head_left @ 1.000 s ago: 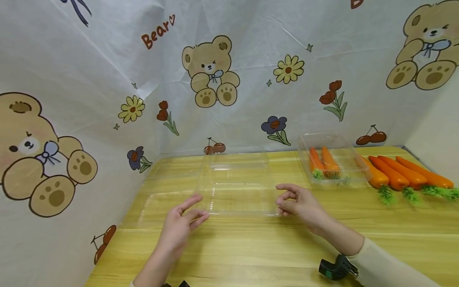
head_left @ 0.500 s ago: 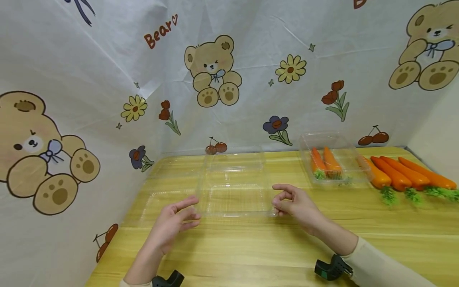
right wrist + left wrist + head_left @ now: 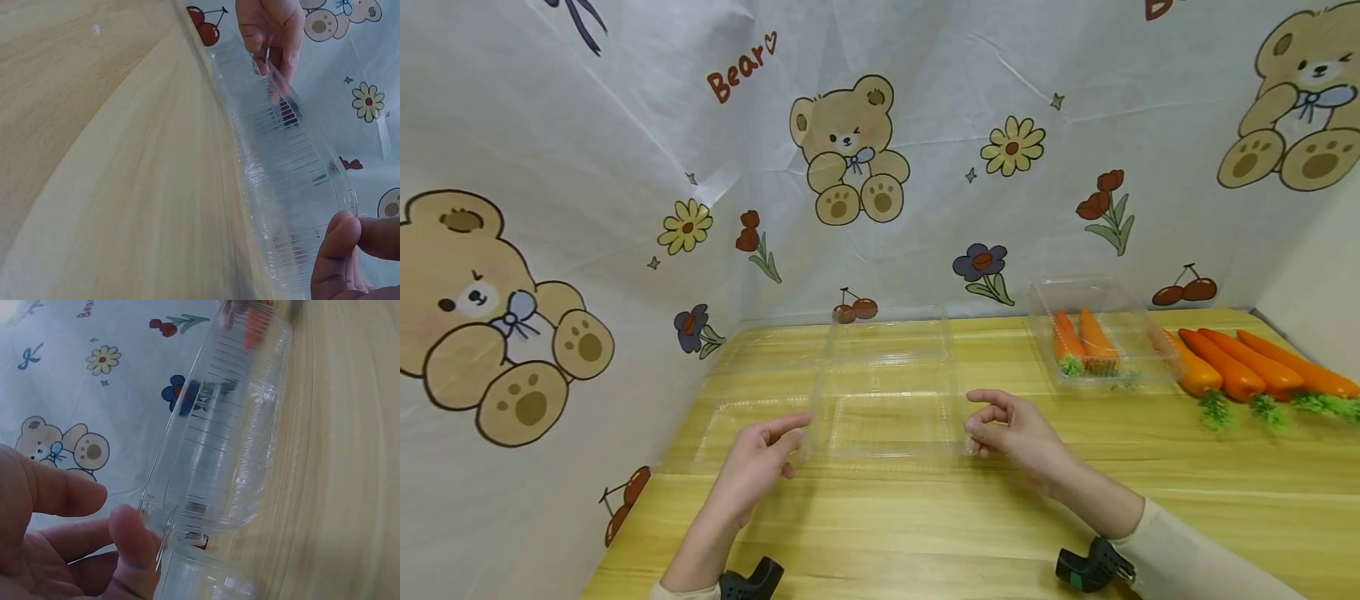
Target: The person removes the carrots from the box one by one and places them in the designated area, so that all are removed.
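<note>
In the head view a clear plastic container [image 3: 887, 417] lies near the middle of the wooden table, its see-through outline hard to make out. My right hand [image 3: 1011, 433] pinches its near right corner between thumb and index finger, plain in the right wrist view by the thumb [image 3: 340, 240]. At the near left corner is my left hand [image 3: 756, 467]. Its thumb [image 3: 132, 534] lies against the rim in the left wrist view, with other fingers behind, and the index finger stands out straight. Several orange toy carrots [image 3: 1247, 371] with green tops lie at the right.
Another clear container [image 3: 1097, 287] at the back right holds two carrots [image 3: 1097, 342]. More clear plastic [image 3: 737, 417] lies left of the middle container. A white bear-print cloth [image 3: 925, 100] hangs behind the table [image 3: 910, 533].
My left hand has drawn back slightly leftward, its thumb now nearer the index finger. The right hand has shifted a little to the left, still on the corner. The carrots have stayed put.
</note>
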Action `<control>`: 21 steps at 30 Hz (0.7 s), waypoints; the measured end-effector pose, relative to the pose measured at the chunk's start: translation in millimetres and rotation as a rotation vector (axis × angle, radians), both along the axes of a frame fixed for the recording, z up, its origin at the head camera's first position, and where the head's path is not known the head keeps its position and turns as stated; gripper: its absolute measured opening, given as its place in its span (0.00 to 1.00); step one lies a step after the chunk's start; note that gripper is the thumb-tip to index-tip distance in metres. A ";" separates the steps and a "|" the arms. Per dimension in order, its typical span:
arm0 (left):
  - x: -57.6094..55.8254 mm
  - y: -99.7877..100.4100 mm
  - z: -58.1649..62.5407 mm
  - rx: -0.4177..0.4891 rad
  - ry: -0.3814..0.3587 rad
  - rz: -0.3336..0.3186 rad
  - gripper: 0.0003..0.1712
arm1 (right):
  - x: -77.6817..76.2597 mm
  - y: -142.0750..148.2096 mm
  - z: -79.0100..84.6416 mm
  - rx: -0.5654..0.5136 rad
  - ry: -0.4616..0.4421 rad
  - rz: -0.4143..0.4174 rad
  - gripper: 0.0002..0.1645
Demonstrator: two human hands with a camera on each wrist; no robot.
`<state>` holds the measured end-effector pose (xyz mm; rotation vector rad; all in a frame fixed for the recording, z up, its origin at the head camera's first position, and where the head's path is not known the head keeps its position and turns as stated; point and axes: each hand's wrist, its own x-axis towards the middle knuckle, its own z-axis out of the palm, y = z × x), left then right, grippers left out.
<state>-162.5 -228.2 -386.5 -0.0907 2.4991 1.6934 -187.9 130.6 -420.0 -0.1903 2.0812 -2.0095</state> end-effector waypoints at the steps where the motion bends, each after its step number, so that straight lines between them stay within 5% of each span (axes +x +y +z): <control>1: 0.1 0.1 -0.2 -0.002 0.000 -0.001 0.21 | 0.4 0.0 -0.3 -0.001 0.000 0.000 0.37; 8: -0.2 2.4 0.0 -0.014 0.024 0.004 0.21 | 1.4 3.3 -2.6 -0.002 0.019 0.022 0.37; 17: 1.7 8.5 -1.2 -0.053 0.160 0.094 0.18 | 2.7 15.7 -5.2 0.014 -0.011 0.084 0.38; 21: 2.3 14.1 -0.4 -0.028 0.206 0.083 0.16 | 2.7 26.2 -4.7 0.012 -0.004 0.080 0.37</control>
